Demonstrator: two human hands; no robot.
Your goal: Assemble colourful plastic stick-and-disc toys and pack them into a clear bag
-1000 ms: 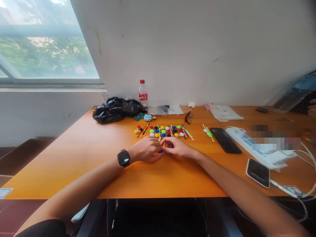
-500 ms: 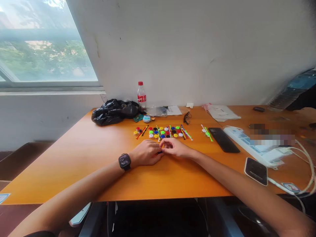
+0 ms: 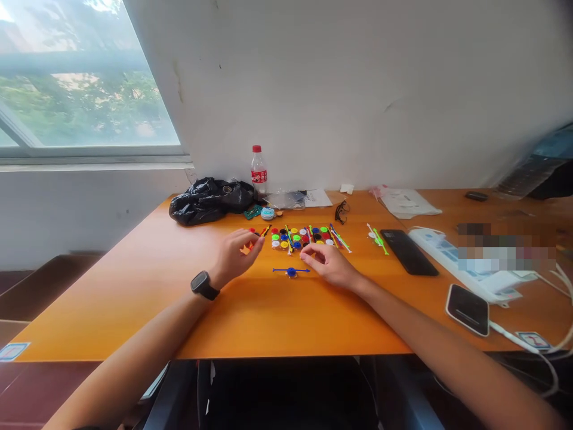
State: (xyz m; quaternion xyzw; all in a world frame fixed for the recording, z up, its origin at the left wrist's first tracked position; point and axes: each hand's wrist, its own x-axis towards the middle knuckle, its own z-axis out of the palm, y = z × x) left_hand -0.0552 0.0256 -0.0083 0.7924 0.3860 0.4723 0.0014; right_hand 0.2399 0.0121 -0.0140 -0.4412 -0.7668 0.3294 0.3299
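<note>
Two hands work mid-frame on the orange table [image 3: 134,286], and some of it is hard to read. Part of the right side is blurred out in blocks, and the phone [image 3: 467,311] cable runs off the right edge. Left hand [image 3: 236,254], watch [image 3: 204,285] on the wrist, curls loosely over the left end of the coloured discs [image 3: 299,237]; something orange shows at its fingertips, but I can't tell whether it's gripped or just touched. Right hand [image 3: 329,263] rests palm-down, fingers [image 3: 308,257] loosely bent, holding nothing, just below the row of discs. Between the hands, slightly lower, lies a blue stick [image 3: 290,271] with a blue disc on its middle, free of both hands, its right tip near the right fingers.
</note>
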